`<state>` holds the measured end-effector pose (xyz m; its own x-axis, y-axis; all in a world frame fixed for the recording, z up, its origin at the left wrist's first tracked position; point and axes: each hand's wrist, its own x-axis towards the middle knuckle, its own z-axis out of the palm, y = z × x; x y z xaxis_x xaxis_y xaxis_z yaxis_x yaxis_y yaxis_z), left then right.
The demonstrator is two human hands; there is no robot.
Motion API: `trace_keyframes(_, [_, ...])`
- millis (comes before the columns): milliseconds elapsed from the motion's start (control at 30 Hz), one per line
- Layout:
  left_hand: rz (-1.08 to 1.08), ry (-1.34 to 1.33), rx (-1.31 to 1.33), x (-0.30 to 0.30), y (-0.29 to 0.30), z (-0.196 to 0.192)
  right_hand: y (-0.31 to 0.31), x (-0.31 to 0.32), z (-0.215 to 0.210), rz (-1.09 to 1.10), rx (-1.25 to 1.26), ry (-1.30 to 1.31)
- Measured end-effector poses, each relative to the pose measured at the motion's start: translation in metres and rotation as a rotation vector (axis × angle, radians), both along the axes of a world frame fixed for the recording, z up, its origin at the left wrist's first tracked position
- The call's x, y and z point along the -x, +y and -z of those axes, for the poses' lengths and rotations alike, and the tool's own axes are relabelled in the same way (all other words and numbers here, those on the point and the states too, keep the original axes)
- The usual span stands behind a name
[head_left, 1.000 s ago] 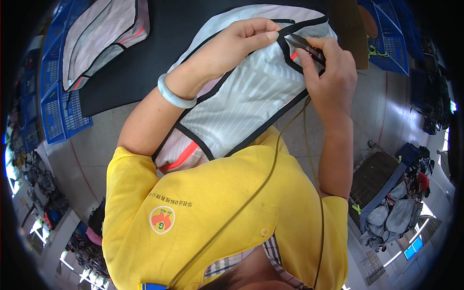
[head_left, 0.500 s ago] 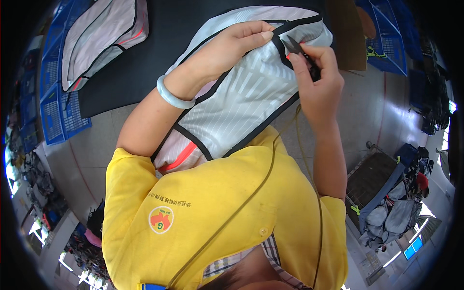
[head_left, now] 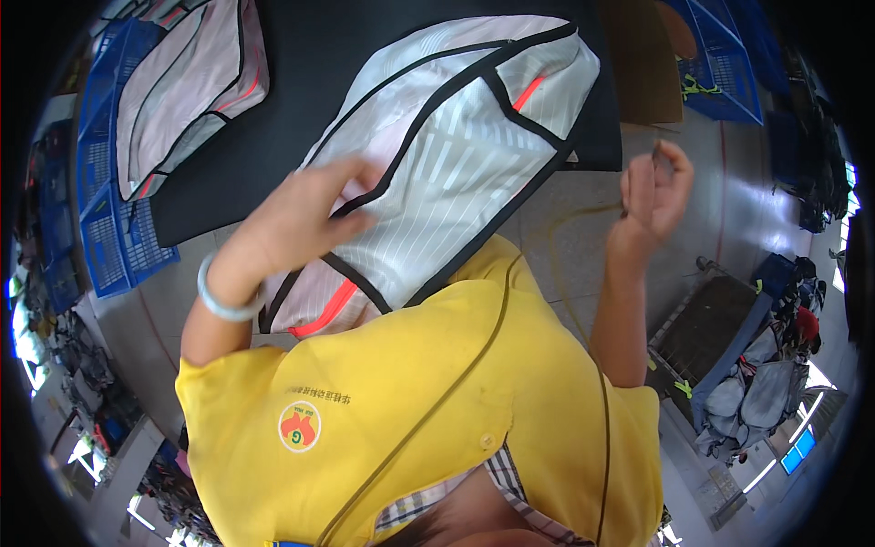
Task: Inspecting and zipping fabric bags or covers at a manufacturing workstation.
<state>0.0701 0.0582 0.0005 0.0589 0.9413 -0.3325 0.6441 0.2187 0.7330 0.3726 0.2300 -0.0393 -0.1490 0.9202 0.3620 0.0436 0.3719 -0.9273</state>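
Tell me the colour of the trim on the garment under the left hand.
Black trim on the white striped garment, with short orange-red accents; clear in the head view.

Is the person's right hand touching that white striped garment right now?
Apart. The head view shows the right hand lifted off to the side over the grey floor, with a plain gap between it and the white striped garment; only the left hand rests on it.

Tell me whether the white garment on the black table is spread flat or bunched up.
Spread flat. The garment lies open across the table, its black trim showing; the left hand rests on it.
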Motion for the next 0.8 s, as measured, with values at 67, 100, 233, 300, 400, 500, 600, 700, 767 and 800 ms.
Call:
trace_keyframes(67, [-0.019,0.133,0.039,0.0,-0.027,-0.004,-0.014,-0.021,0.015,-0.038,0.274,0.195])
trace_keyframes(100, [-0.13,0.125,0.112,0.0,-0.036,-0.005,-0.024,-0.025,0.02,-0.052,0.278,0.206])
trace_keyframes(233, [-0.394,-0.118,-0.072,0.007,-0.046,0.002,-0.05,-0.014,0.019,-0.217,0.449,-0.019])
trace_keyframes(300, [-0.441,-0.059,-0.251,0.016,-0.025,-0.006,-0.056,0.006,0.015,-0.355,0.384,-0.002])
trace_keyframes(400, [-0.617,-0.15,-0.52,0.017,0.016,-0.005,-0.055,0.039,-0.004,-0.489,0.321,0.008])
trace_keyframes(500, [-0.709,-0.259,-0.568,0.0,0.041,0.013,-0.058,0.059,-0.026,-0.627,0.417,0.127])
trace_keyframes(600, [-0.764,-0.292,-0.552,-0.03,0.038,0.035,-0.05,0.07,-0.027,-0.477,0.281,0.014])
trace_keyframes(700, [-0.807,-0.639,-0.427,-0.057,0.022,0.017,-0.042,0.057,-0.031,-0.462,0.353,-0.175])
trace_keyframes(767, [-0.792,-0.824,-0.421,-0.073,0.009,0.01,-0.038,0.041,-0.02,-0.47,0.363,-0.147])
trace_keyframes(800, [-0.77,-0.847,-0.365,-0.077,0.004,0.013,-0.037,0.035,-0.016,-0.462,0.374,-0.107])
